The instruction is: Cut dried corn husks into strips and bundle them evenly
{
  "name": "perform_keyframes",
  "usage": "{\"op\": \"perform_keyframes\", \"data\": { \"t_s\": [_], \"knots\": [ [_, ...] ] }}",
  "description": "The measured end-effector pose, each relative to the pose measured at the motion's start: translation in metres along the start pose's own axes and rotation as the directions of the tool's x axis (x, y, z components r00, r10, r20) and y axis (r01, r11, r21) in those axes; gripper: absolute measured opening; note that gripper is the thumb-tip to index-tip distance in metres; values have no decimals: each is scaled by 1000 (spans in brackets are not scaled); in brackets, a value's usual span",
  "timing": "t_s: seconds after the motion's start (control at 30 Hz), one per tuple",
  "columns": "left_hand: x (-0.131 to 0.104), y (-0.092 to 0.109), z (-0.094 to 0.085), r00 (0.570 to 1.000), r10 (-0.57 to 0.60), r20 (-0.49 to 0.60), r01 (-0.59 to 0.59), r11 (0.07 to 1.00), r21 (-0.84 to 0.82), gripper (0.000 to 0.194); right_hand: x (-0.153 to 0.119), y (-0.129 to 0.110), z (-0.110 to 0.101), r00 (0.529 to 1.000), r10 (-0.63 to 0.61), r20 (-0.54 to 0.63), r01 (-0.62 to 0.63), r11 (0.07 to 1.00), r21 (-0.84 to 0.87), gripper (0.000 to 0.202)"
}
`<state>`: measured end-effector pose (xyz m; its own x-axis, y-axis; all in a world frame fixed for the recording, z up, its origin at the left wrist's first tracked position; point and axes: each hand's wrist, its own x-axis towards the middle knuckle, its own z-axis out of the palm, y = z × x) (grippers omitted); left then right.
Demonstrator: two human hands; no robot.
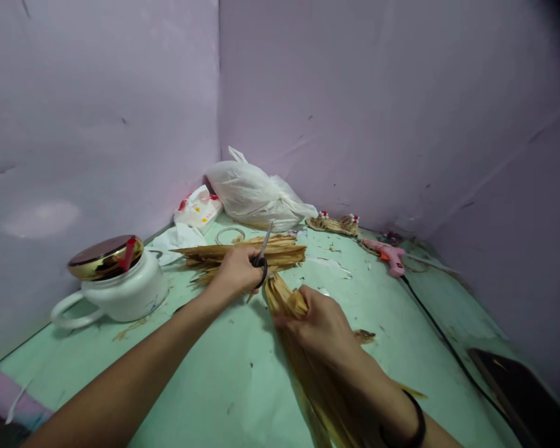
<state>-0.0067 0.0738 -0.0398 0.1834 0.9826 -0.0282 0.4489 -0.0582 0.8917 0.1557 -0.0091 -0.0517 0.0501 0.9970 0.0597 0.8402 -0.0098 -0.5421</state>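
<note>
Scissors (262, 250) held in left hand (239, 269); dried husks (310, 386) gripped near their far end by right hand (324, 323), over green tabletop (214, 386). Husks best bunched evenly, right hand clear of scissors.

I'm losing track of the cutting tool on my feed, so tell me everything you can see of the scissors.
The scissors have slim grey blades, metallic-looking, and a dark, rounded handle loop, perhaps plastic. They sit in the grip of the left hand, which hides part of the handle. The blades point away from the person, tilted slightly right, in front of or above the pile of dried leaves; contact there can't be told, nor exactly how far the blades are open.
</note>
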Motion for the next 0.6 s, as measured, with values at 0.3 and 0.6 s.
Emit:
{"op": "perform_keyframes", "data": {
  "t_s": [0.3, 0.6],
  "knots": [
    [-6, -13, 34, 987, -158, -12, 156, 983, -97, 21, 19, 22, -13, 989, 88, 118, -126, 922, 366, 11],
    [0, -24, 37, 984, -104, -141, 76, 978, -193, 26, 25, 33, -26, 970, 161, 183, -243, 708, 663, 21]
  ]
}}
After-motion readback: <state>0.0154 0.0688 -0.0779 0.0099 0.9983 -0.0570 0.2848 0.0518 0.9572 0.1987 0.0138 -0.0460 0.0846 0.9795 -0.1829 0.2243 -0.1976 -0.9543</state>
